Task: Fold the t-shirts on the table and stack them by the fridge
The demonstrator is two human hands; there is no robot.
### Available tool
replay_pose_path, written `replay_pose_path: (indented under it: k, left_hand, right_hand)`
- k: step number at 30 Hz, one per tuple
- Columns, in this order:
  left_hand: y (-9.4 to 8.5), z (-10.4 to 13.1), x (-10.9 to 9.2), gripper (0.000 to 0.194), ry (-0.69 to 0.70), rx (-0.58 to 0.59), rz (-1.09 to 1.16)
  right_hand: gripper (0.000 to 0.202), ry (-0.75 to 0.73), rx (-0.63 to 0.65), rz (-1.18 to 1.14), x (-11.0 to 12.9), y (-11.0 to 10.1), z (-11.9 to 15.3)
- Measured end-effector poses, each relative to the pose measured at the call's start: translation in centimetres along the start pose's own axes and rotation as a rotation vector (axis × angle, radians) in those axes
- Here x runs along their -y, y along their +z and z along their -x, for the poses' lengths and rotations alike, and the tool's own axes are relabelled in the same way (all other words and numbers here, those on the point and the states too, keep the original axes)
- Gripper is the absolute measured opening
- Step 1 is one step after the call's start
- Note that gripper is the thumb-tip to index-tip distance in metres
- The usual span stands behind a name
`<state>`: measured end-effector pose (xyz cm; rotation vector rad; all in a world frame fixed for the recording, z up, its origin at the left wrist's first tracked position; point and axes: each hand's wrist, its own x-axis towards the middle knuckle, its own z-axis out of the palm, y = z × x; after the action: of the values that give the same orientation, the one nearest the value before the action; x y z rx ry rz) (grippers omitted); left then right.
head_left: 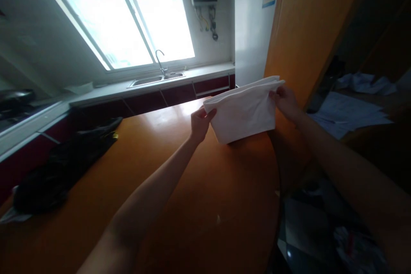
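A folded white cloth (245, 113) hangs between my two hands, just above the wooden table (180, 197) near its far right edge. My left hand (201, 125) pinches the cloth's left upper corner between thumb and fingers. On the other side, my right hand (285, 102) grips the right edge a little below the top corner. Several layers show along the upper fold. Whether the bottom edge touches the tabletop, I cannot tell.
A black plastic bag (67, 167) lies along the table's left side. Behind stand a counter with a sink (154, 79) and a faucet (160, 62), and a white fridge (252, 30). White sheets (349, 111) lie at the right, beyond the table edge.
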<state>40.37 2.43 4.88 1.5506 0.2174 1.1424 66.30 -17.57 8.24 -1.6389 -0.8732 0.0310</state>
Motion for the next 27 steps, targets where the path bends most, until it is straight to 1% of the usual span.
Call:
replay_pose_path:
  k: [3,4,7,10,12,15,17,20,23,27]
  left_hand:
    - [1.3,-0.8,0.7,0.031,-0.015,-0.006,0.029]
    - [1.7,-1.0,0.9,0.031,-0.019,-0.004,0.038]
    - [2.4,-1.3,1.9,0.036,-0.052,0.007,0.052]
    - [2.5,-1.7,3.4,0.04,-0.1,0.006,0.067]
    - [2.3,-2.4,4.7,0.039,-0.125,-0.01,0.086]
    - [1.8,-4.4,6.6,0.038,-0.188,-0.044,0.1]
    - [1.3,-6.0,7.8,0.035,-0.279,-0.075,0.074]
    - [0.7,-7.9,9.6,0.029,-0.494,-0.133,-0.026]
    - [0.1,-8.7,11.6,0.026,-0.654,-0.154,-0.096]
    - [-0.9,-8.7,13.9,0.023,-0.728,-0.147,-0.125]
  right_hand:
    - [0.014,-0.088,-0.092,0.001,-0.8,0.1,-1.3]
    - [0.015,-0.099,-0.104,0.006,-1.2,0.2,-1.8]
    - [0.015,-0.103,-0.108,0.012,-2.5,1.0,-3.1]
    - [0.019,-0.077,-0.066,0.003,-3.9,2.3,-4.3]
    - [0.023,-0.036,-0.051,0.018,-4.8,3.4,-5.1]
    - [0.028,0.021,-0.045,0.075,-6.1,5.2,-6.9]
    - [0.029,0.042,-0.036,0.119,-6.8,6.4,-8.3]
    - [0.026,0.106,-0.004,0.244,-7.9,8.3,-10.3]
    - [0.023,0.189,0.05,0.376,-9.4,10.4,-11.5]
    - [0.018,0.264,0.118,0.416,-11.7,12.5,-12.1]
